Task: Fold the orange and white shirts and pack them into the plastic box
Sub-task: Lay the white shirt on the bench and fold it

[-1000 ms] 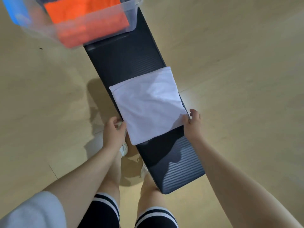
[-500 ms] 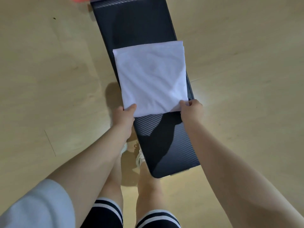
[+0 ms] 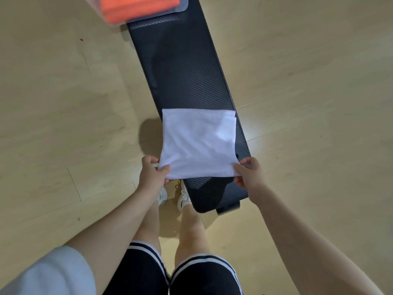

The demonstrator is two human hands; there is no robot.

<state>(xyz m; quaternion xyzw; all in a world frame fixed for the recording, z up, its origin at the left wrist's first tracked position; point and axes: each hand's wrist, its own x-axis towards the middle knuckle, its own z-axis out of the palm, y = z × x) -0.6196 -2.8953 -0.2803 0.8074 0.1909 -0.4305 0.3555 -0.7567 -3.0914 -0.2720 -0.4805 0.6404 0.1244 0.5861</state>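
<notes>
Black bench [image 3: 187, 67] shows more now; my left hand [image 3: 152, 174] and right hand [image 3: 247, 173] pinch the white shirt [image 3: 197, 143] nearer me. Far off, the plastic box [image 3: 180, 5] with the orange shirt [image 3: 136, 6] is back, cut off.

The folded shirt [image 3: 198, 143] was plain white. The bench [image 3: 185, 67] was black with fine diagonal ribbing. Orange cloth [image 3: 136, 6] showed in the clear box [image 3: 180, 6]. The floor [image 3: 63, 103] was pale wood; the shorts [image 3: 204, 277] were black with white stripes.

Pale grey short sleeve [image 3: 49, 271], black shorts [image 3: 204, 277] — white-striped hems, white sneakers [image 3: 184, 196]
</notes>
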